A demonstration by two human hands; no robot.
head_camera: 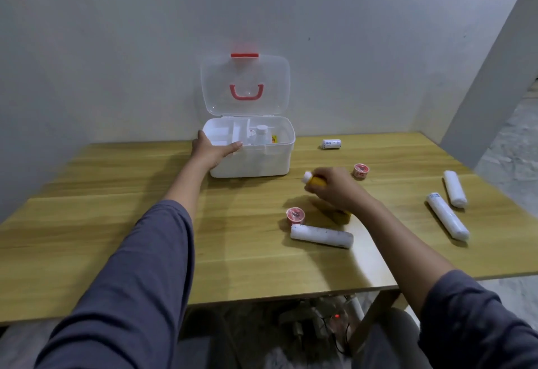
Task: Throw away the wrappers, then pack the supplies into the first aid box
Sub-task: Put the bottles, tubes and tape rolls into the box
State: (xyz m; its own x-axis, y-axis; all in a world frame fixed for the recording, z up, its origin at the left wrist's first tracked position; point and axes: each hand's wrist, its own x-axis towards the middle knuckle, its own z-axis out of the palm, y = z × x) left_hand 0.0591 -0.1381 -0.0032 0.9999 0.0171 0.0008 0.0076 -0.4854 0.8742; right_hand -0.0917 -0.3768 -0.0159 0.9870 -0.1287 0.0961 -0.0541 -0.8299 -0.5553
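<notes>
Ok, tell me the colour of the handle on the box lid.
Red. The handle shows best in the head view, on the clear lid.

This looks like a plain room in a home, simply set up: a wood-grain table (pixel 122 217) stands pushed into a corner of pale grey plastered walls (pixel 116 33). To the right the floor (pixel 512 141) is mottled stone. Under the table a power strip (pixel 334 320) shows a red light among loose cables.

R hand (pixel 334 191) blurred, covers most of yellow bottle (pixel 316 181).
</notes>
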